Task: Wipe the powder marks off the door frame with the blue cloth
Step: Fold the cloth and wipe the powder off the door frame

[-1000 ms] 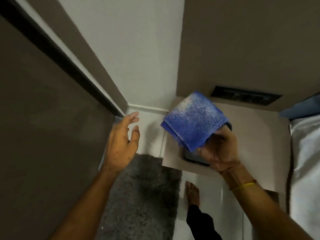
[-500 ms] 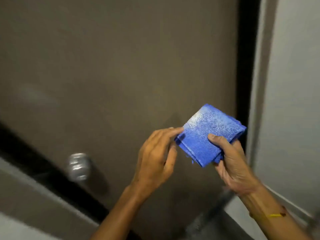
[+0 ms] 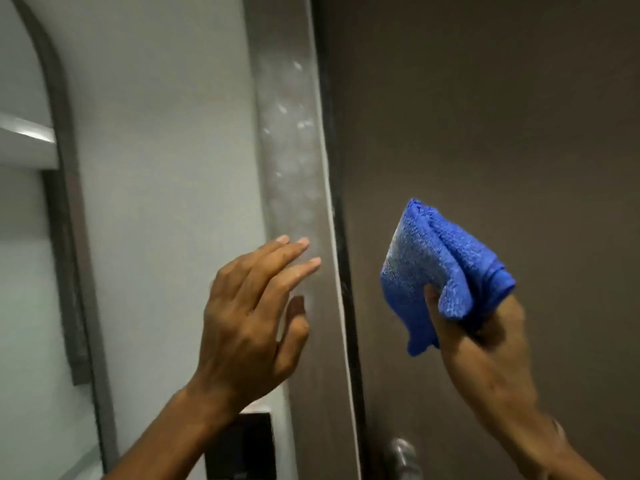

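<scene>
Your left hand (image 3: 247, 317) bare: no glove, no ring visible, nails short and plain. Left forearm bare to frame edge, no sleeve showing. Your right hand (image 3: 485, 344) also bare, motion-blurred. Right forearm sleeveless; faint pale streak at wrist, too blurred to tell what it is. No watch on either wrist.

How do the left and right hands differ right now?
The left hand is open and holds nothing; the right hand is closed around the folded blue cloth. The left hand reaches the door frame just below the powder marks, fingers extended; the right hand is raised in front of the brown door, beside the frame, and the cloth is not yet on it. Both are bare and raised to similar height.
</scene>
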A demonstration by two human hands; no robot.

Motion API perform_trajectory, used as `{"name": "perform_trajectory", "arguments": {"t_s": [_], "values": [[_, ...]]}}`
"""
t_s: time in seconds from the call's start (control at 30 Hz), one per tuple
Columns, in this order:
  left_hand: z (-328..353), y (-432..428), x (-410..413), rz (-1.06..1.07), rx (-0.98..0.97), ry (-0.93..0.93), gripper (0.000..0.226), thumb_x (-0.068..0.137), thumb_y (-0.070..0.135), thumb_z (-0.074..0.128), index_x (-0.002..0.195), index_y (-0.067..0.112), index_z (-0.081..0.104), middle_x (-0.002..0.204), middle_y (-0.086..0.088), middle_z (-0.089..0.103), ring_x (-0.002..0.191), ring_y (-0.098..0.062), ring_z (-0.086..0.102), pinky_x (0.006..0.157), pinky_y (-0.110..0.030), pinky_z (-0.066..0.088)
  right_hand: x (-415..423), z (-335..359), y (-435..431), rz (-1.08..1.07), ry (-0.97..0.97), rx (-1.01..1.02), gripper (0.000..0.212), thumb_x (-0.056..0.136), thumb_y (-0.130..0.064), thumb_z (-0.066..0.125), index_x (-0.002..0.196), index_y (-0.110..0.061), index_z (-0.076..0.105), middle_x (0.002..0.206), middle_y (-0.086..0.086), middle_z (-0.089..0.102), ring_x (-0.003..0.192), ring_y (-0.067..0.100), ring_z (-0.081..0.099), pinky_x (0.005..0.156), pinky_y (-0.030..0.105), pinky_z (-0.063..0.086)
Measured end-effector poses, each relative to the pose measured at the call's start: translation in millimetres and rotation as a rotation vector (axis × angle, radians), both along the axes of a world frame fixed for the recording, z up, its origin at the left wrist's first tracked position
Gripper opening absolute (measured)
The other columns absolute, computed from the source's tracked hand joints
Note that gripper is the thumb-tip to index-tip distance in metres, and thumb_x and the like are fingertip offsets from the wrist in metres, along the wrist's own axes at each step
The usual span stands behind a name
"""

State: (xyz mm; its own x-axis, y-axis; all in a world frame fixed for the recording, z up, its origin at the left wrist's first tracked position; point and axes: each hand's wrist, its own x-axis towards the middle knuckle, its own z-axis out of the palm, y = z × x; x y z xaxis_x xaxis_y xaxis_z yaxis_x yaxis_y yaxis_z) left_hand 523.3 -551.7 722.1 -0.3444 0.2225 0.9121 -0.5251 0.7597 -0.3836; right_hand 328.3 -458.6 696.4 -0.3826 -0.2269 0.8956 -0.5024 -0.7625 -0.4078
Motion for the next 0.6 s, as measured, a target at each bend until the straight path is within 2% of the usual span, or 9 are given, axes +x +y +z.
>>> {"name": "perform_trajectory", "arguments": {"t_s": [0.07, 0.1, 0.17, 0.23, 0.33, 0.43, 0.53, 0.6], "values": [[12.2, -8.5, 18.9, 0.085, -0.041, 0.049, 0.037, 0.085, 0.018, 0.045, 0.121, 0.013, 0.051, 0.132, -0.009, 0.051, 0.127, -0.023, 0.045, 0.101, -0.036, 0.037, 9.3, 16.4, -6.4, -0.048, 0.126, -0.032, 0.064, 0.075, 0.001, 0.049, 0.108, -0.053, 0.055, 0.095, -0.032, 0.064, 0.066, -0.012, 0.060, 0.057, 0.006, 0.049], [17.3, -14.1, 24.9, 0.130, -0.040, 0.053, 0.038, 0.085, 0.019, 0.045, 0.122, 0.012, 0.052, 0.133, -0.010, 0.053, 0.127, -0.023, 0.045, 0.102, -0.036, 0.037, 11.8, 21.6, -10.0, -0.082, 0.165, -0.045, 0.064, 0.074, 0.001, 0.049, 0.112, -0.050, 0.055, 0.097, -0.030, 0.064, 0.071, -0.012, 0.060, 0.063, 0.007, 0.048], [26.8, -27.6, 34.5, 0.212, -0.001, 0.063, 0.041, 0.085, 0.020, 0.045, 0.124, 0.010, 0.052, 0.134, -0.012, 0.053, 0.129, -0.024, 0.043, 0.103, -0.037, 0.035, 18.1, 32.9, -15.4, -0.132, 0.221, -0.097, 0.053, 0.077, -0.007, 0.048, 0.117, -0.041, 0.055, 0.099, -0.028, 0.062, 0.077, -0.012, 0.059, 0.071, 0.009, 0.047], [35.5, -41.0, 41.0, 0.290, 0.067, 0.076, 0.046, 0.085, 0.022, 0.043, 0.128, 0.008, 0.050, 0.138, -0.013, 0.050, 0.131, -0.024, 0.041, 0.105, -0.037, 0.033, 25.6, 42.7, -16.8, -0.185, 0.297, -0.149, 0.044, 0.079, -0.015, 0.044, 0.120, -0.027, 0.056, 0.111, -0.017, 0.062, 0.089, -0.010, 0.058, 0.079, 0.007, 0.044], [47.9, -60.1, 41.9, 0.395, 0.160, 0.060, 0.054, 0.085, 0.026, 0.041, 0.137, 0.009, 0.040, 0.147, -0.013, 0.041, 0.137, -0.026, 0.036, 0.111, -0.039, 0.030, 30.9, 54.6, -18.7, -0.322, 0.430, -0.164, 0.051, 0.075, -0.007, 0.038, 0.123, -0.007, 0.055, 0.121, 0.003, 0.061, 0.113, 0.009, 0.057, 0.096, 0.016, 0.042], [59.9, -77.5, 36.3, 0.468, 0.198, 0.049, 0.060, 0.088, 0.027, 0.035, 0.145, 0.008, 0.026, 0.155, -0.013, 0.026, 0.144, -0.024, 0.021, 0.117, -0.040, 0.020, 35.9, 63.9, -25.1, -0.448, 0.491, -0.131, 0.053, 0.073, 0.001, 0.039, 0.123, -0.001, 0.056, 0.124, 0.013, 0.060, 0.116, 0.025, 0.057, 0.099, 0.032, 0.043], [66.9, -92.7, 28.4, 0.499, 0.213, 0.042, 0.063, 0.090, 0.030, 0.026, 0.148, 0.008, 0.013, 0.158, -0.012, 0.010, 0.146, -0.023, 0.007, 0.119, -0.043, 0.013, 43.6, 69.0, -32.3, -0.571, 0.559, -0.108, 0.048, 0.081, -0.011, 0.037, 0.122, 0.001, 0.057, 0.127, 0.018, 0.059, 0.117, 0.031, 0.056, 0.102, 0.036, 0.042], [66.3, -101.8, 23.4, 0.497, 0.213, 0.041, 0.064, 0.091, 0.031, 0.022, 0.149, 0.009, 0.007, 0.159, -0.011, 0.004, 0.147, -0.023, 0.002, 0.120, -0.046, 0.011, 45.1, 63.2, -37.4, -0.636, 0.594, -0.118, 0.045, 0.085, -0.012, 0.036, 0.122, 0.002, 0.058, 0.127, 0.020, 0.059, 0.119, 0.034, 0.055, 0.102, 0.043, 0.043]]}}
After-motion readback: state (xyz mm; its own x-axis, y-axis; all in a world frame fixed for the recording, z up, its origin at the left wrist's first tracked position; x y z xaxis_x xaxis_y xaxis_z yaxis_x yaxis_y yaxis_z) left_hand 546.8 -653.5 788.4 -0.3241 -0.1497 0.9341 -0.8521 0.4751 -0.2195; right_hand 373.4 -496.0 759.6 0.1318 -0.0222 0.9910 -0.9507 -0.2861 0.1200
